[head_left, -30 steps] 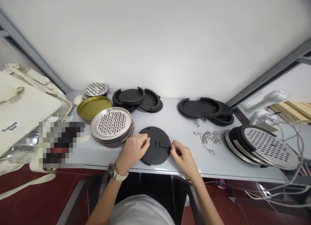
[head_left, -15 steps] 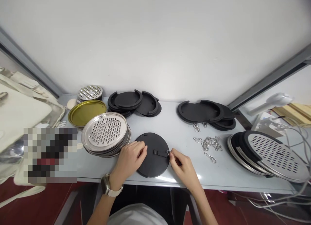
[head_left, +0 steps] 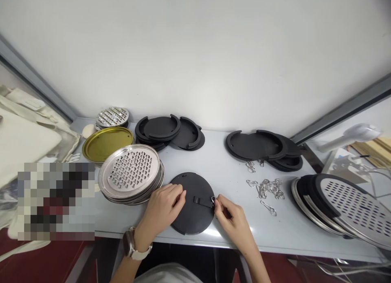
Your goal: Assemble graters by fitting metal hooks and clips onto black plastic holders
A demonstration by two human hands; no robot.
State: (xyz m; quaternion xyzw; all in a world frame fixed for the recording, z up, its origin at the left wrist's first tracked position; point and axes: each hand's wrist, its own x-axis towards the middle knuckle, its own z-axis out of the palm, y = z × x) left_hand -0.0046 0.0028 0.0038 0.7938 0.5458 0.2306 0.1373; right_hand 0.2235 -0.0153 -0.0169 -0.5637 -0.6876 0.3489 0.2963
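Observation:
A round black disc (head_left: 191, 222) lies flat on the table in front of me, with a narrow raised tab (head_left: 198, 200) running from its middle to its right edge. At the tab's outer end, my right hand (head_left: 232, 213) pinches a small metal wire clip (head_left: 213, 200) between thumb and forefinger. My left hand (head_left: 165, 205) rests over the disc's left side, its fingers curled in and the thumb against the forefinger. Whatever those fingers may hold is hidden. Loose wire clips (head_left: 270, 189) of the same kind lie in a small heap to the right.
Left of the disc stands a stack of round grater plates (head_left: 131, 173), with gold-coloured lids (head_left: 106, 144) behind. Black rings and discs (head_left: 161, 128) lie along the wall, more black rings (head_left: 256, 145) at right. Another grater stack (head_left: 360, 197) leans at far right.
The view has shifted slightly, so the table's things sit a little lower. My right hand still pinches the clip at the tab's end; my left hand has hardly moved.

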